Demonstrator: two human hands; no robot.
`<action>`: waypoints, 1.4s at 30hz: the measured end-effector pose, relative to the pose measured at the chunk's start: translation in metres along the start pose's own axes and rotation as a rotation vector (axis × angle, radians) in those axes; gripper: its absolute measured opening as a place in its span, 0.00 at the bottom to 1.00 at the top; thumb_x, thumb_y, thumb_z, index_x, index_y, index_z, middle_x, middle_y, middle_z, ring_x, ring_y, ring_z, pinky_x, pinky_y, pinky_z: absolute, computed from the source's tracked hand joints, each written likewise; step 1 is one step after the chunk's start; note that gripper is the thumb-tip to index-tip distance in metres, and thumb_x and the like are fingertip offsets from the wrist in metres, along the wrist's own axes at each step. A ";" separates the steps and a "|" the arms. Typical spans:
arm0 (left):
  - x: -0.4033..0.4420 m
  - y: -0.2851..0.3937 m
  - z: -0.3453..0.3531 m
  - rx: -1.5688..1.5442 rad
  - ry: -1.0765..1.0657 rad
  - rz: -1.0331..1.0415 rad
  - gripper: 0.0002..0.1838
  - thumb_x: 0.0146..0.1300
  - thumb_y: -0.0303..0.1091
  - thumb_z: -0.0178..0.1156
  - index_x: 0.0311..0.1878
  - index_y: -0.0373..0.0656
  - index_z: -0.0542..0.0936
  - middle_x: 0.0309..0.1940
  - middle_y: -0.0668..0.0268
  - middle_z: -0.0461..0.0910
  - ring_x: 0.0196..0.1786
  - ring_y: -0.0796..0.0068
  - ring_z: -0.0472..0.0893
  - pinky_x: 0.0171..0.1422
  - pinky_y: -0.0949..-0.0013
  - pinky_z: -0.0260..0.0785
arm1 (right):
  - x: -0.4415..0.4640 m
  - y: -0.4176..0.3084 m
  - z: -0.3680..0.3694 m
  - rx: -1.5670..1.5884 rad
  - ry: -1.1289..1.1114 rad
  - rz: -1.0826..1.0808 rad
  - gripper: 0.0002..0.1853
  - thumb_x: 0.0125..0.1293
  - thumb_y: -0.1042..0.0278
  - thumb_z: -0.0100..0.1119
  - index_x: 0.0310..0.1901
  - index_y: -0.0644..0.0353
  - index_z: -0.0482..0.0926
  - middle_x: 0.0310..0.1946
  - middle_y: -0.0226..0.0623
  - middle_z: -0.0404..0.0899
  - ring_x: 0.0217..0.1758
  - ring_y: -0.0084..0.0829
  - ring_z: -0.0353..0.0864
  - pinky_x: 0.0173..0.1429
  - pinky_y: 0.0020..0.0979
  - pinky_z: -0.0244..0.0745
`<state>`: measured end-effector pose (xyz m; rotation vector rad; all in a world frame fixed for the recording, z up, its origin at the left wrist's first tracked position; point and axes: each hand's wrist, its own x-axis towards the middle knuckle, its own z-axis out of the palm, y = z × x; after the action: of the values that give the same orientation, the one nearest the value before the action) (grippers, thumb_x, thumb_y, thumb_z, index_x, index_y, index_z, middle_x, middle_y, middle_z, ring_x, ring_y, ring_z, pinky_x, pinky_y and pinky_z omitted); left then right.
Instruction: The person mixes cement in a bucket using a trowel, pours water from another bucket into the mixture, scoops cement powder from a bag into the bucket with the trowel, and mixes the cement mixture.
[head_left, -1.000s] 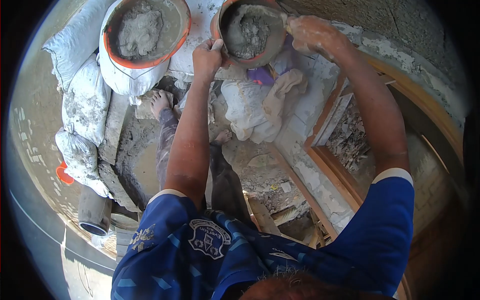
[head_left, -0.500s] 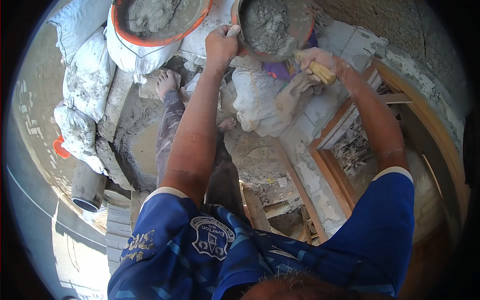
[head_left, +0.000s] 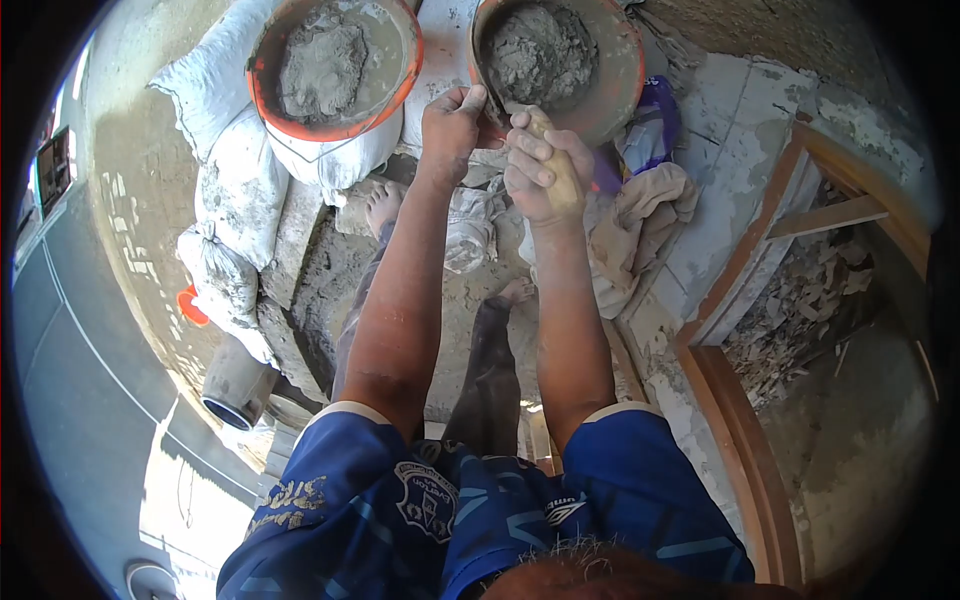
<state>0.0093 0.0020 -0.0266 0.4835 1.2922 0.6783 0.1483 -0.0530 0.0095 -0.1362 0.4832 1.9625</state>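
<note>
The right-hand orange-rimmed bucket (head_left: 636,92) holds a heap of wet grey mortar (head_left: 540,52). My left hand (head_left: 450,132) is closed on the near left part of its rim, thumb on top. Close beside it, my right hand (head_left: 532,168) wraps round the pale wooden handle of a trowel (head_left: 564,180). Its blade is at the bucket's near edge, mostly hidden by my fingers. To the left stands a second orange-rimmed bucket (head_left: 416,72), also with mortar in it, a wire handle hanging at its near side.
Filled white sacks (head_left: 240,185) line the left side. A brown cloth (head_left: 640,225) and a purple-and-white bag (head_left: 652,125) lie right of my right hand. A wooden frame (head_left: 745,450) stands at right, with rubble (head_left: 800,310) inside. A grey pipe-like container (head_left: 238,385) lies lower left.
My right hand has swung left with the trowel, from the bucket's right near side to beside my left hand. The view has shifted, showing more of both buckets. My left hand still holds the rim.
</note>
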 end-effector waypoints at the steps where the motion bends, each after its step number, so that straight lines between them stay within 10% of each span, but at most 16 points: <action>1: -0.002 0.000 0.000 -0.008 0.019 0.001 0.15 0.75 0.40 0.52 0.42 0.35 0.78 0.29 0.58 0.83 0.25 0.70 0.83 0.28 0.70 0.79 | 0.000 0.000 0.004 0.029 -0.025 -0.016 0.16 0.64 0.69 0.53 0.51 0.67 0.70 0.26 0.35 0.73 0.19 0.29 0.74 0.26 0.29 0.68; 8: -0.002 -0.001 -0.003 -0.011 0.057 -0.003 0.16 0.74 0.41 0.54 0.43 0.35 0.78 0.27 0.61 0.82 0.24 0.71 0.82 0.28 0.69 0.79 | -0.031 -0.042 0.063 -0.245 0.114 0.061 0.17 0.63 0.70 0.54 0.53 0.66 0.68 0.25 0.37 0.74 0.19 0.28 0.74 0.27 0.30 0.71; 10: -0.005 0.002 -0.002 0.001 0.052 -0.012 0.16 0.74 0.41 0.54 0.43 0.35 0.78 0.27 0.61 0.82 0.24 0.71 0.82 0.28 0.69 0.79 | -0.021 -0.055 0.078 -0.997 0.668 0.155 0.17 0.59 0.69 0.56 0.49 0.63 0.71 0.24 0.35 0.73 0.20 0.29 0.74 0.29 0.32 0.74; 12: -0.003 0.002 -0.001 -0.019 0.060 -0.002 0.16 0.74 0.41 0.54 0.42 0.35 0.78 0.27 0.61 0.82 0.24 0.71 0.82 0.28 0.69 0.79 | 0.005 -0.058 0.034 -1.537 0.721 0.147 0.15 0.55 0.66 0.58 0.43 0.65 0.77 0.25 0.40 0.77 0.22 0.34 0.77 0.32 0.36 0.76; 16: 0.001 0.002 0.001 0.009 0.051 -0.005 0.14 0.74 0.39 0.53 0.41 0.36 0.78 0.28 0.62 0.82 0.23 0.72 0.82 0.27 0.69 0.79 | 0.015 -0.062 0.033 -2.826 0.145 0.480 0.16 0.53 0.66 0.55 0.39 0.69 0.81 0.34 0.54 0.82 0.36 0.46 0.84 0.43 0.42 0.79; 18: -0.001 0.003 0.001 0.010 0.040 -0.012 0.14 0.74 0.39 0.53 0.41 0.36 0.78 0.27 0.62 0.82 0.23 0.72 0.82 0.27 0.69 0.79 | 0.009 -0.051 0.096 -2.848 0.322 0.786 0.19 0.52 0.67 0.54 0.42 0.71 0.82 0.37 0.59 0.83 0.43 0.50 0.85 0.49 0.44 0.78; 22: -0.003 0.006 -0.002 -0.008 0.047 -0.023 0.14 0.74 0.38 0.53 0.40 0.36 0.78 0.26 0.62 0.82 0.23 0.73 0.81 0.27 0.69 0.79 | -0.009 -0.062 0.168 -2.722 0.800 0.744 0.19 0.50 0.70 0.59 0.41 0.77 0.79 0.38 0.62 0.82 0.45 0.50 0.84 0.51 0.43 0.77; 25: -0.003 0.006 0.000 -0.015 0.028 -0.026 0.14 0.74 0.39 0.53 0.40 0.36 0.78 0.26 0.63 0.81 0.22 0.72 0.81 0.27 0.70 0.79 | 0.015 -0.077 0.049 -2.838 0.498 0.646 0.17 0.49 0.65 0.56 0.30 0.75 0.82 0.36 0.61 0.82 0.39 0.51 0.85 0.46 0.45 0.78; 26: -0.002 0.009 0.001 -0.013 0.029 -0.028 0.15 0.74 0.40 0.54 0.40 0.36 0.78 0.26 0.63 0.81 0.22 0.72 0.81 0.28 0.70 0.78 | 0.033 -0.052 0.038 -2.791 0.595 0.777 0.20 0.49 0.67 0.55 0.40 0.76 0.83 0.41 0.65 0.81 0.51 0.51 0.84 0.56 0.40 0.78; 35: -0.006 0.008 0.000 -0.019 0.028 -0.026 0.15 0.74 0.40 0.54 0.41 0.36 0.79 0.29 0.61 0.82 0.24 0.72 0.82 0.28 0.70 0.78 | 0.031 -0.088 0.155 -2.848 0.688 0.911 0.14 0.46 0.68 0.55 0.29 0.72 0.83 0.33 0.58 0.83 0.37 0.51 0.86 0.44 0.42 0.79; 37: -0.005 0.010 0.004 -0.032 0.035 -0.025 0.15 0.74 0.40 0.54 0.41 0.36 0.79 0.29 0.61 0.82 0.23 0.72 0.82 0.28 0.71 0.78 | 0.059 -0.065 0.111 -2.995 0.387 0.713 0.13 0.47 0.68 0.56 0.27 0.70 0.83 0.35 0.55 0.84 0.42 0.50 0.86 0.46 0.42 0.80; 42: -0.005 0.007 -0.004 -0.068 0.045 -0.026 0.15 0.73 0.40 0.56 0.41 0.35 0.79 0.26 0.62 0.82 0.23 0.71 0.82 0.26 0.71 0.78 | 0.016 -0.023 0.133 -3.042 0.612 0.924 0.16 0.55 0.69 0.58 0.43 0.68 0.83 0.43 0.52 0.84 0.47 0.50 0.85 0.53 0.45 0.80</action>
<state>0.0033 0.0032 -0.0188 0.3976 1.3108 0.7128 0.1776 0.0211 0.1191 1.5317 1.7209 -0.7525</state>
